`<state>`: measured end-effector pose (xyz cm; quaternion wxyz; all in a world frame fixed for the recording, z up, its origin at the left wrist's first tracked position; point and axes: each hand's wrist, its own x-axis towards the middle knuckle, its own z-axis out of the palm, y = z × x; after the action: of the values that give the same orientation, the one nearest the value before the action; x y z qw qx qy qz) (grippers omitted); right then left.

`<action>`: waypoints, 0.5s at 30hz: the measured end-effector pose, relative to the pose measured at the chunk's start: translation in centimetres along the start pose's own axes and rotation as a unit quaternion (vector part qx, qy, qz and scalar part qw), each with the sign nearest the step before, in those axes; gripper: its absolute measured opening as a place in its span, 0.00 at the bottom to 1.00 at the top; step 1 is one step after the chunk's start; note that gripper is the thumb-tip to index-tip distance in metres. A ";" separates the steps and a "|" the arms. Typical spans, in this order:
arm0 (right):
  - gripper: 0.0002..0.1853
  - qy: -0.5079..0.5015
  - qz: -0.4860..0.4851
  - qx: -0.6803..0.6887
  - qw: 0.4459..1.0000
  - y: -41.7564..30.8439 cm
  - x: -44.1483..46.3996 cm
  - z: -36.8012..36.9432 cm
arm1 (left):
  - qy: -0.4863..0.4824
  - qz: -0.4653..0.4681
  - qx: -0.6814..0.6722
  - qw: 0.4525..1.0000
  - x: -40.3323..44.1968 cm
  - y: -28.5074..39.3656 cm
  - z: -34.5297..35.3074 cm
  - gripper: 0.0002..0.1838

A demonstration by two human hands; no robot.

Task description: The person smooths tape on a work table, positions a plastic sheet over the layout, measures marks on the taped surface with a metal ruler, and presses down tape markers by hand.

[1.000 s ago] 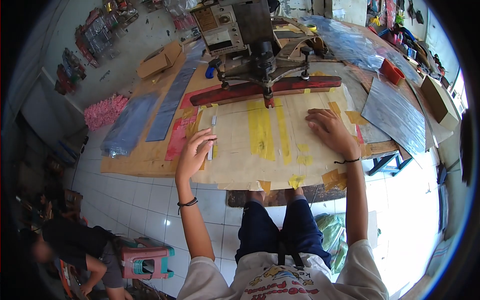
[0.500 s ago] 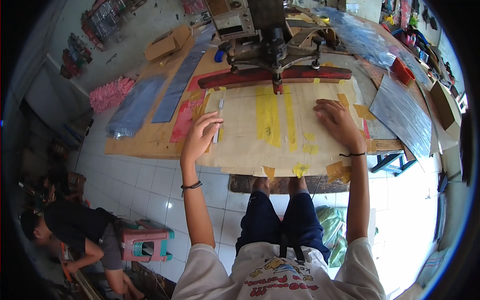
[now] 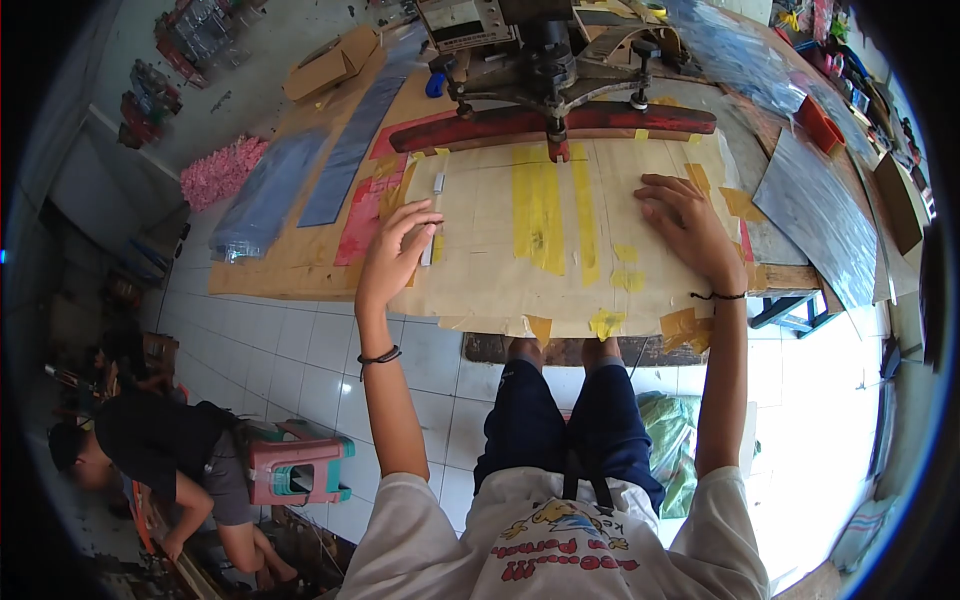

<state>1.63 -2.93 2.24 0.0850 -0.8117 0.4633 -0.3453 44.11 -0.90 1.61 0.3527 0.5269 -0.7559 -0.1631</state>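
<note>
The cream taped sheet [image 3: 485,240] lies flat on the tabletop [image 3: 290,275]. At nine o'clock the left hand [image 3: 398,252] rests by its edge, thumb and fingers apart; at three, the right hand [image 3: 695,228] lies on it, fingers loosely spread. The red bar [image 3: 600,118] spans twelve; a stool [image 3: 300,468] stands towards eight.

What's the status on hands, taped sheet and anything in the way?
Taped sheet spread on table. Left hand beside white strip, right hand at sheet's right side. Red bar along far edge; could obstruct there.
</note>
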 end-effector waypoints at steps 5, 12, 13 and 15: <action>0.13 -0.003 0.002 0.014 1.000 0.0 -0.2 0.1 | 0.001 -0.002 -0.002 1.000 -0.2 -0.2 0.0 0.13; 0.12 -0.001 0.000 0.008 1.000 -0.3 -0.1 0.0 | 0.007 -0.009 0.003 1.000 -0.1 -0.1 0.1 0.13; 0.12 -0.001 0.000 0.008 1.000 -0.4 -0.1 0.0 | 0.006 -0.007 0.003 1.000 0.0 -0.1 0.1 0.13; 0.12 -0.002 -0.005 0.007 1.000 -0.3 -0.1 -0.1 | 0.009 0.004 0.004 1.000 0.0 -0.3 0.1 0.13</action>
<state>1.73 -2.70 2.38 0.0894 -0.8142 0.4566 -0.3472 44.25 -1.08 1.35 0.3580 0.5264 -0.7557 -0.1538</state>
